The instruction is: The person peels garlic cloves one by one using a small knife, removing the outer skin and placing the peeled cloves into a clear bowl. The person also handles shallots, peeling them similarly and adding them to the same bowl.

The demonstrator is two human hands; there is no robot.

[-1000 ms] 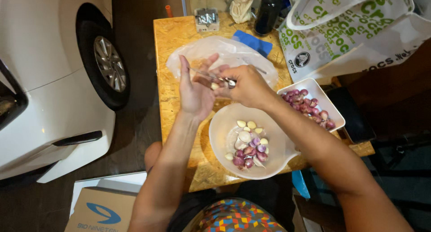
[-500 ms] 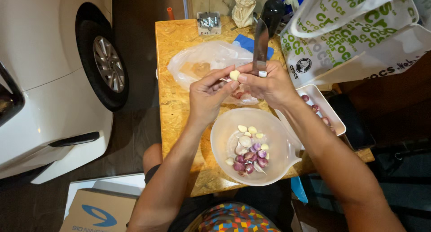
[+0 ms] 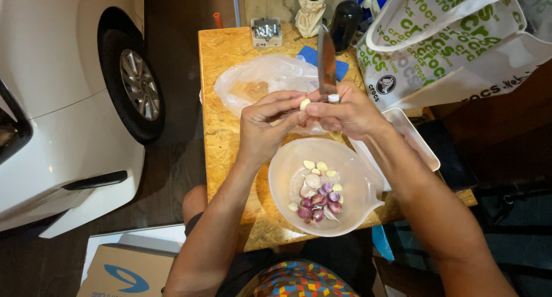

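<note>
so the setup is a small chipboard table [image 3: 221, 153] squeezed right beside a white car [image 3: 63, 101], its wheel [image 3: 135, 81] just off the table's left edge. a big white tote bag with green print [image 3: 454, 44] hangs over the right side and covers that corner. at the far end there's a small grey boxy thing [image 3: 267, 31], a dark bottle [image 3: 345, 24], a cloth-wrapped object [image 3: 310, 14] and a blue cloth [image 3: 313, 56] half under a crumpled clear plastic bag [image 3: 264, 81] with some brownish scraps in it. a cardboard box [image 3: 129, 271] sits on the floor bottom left.

containers: a translucent white bowl [image 3: 287, 185] sits near the table's front edge, right below the hands, holding peeled pale garlic cloves and purple shallots [image 3: 317, 196] heaped toward the middle. a white rectangular tray [image 3: 417, 144] sits to the right of it, mostly hidden behind the right forearm, so can't tell what's in it.

hands: both are together just above the bowl. the left hand [image 3: 267, 124] has its fingers curled in, pinching a small pale garlic clove [image 3: 304, 104] at the fingertips. the right hand [image 3: 348, 113] is closed tight around a knife handle, with the knife blade [image 3: 326, 61] pointing away toward the far end of the table, its base right next to the clove.
</note>
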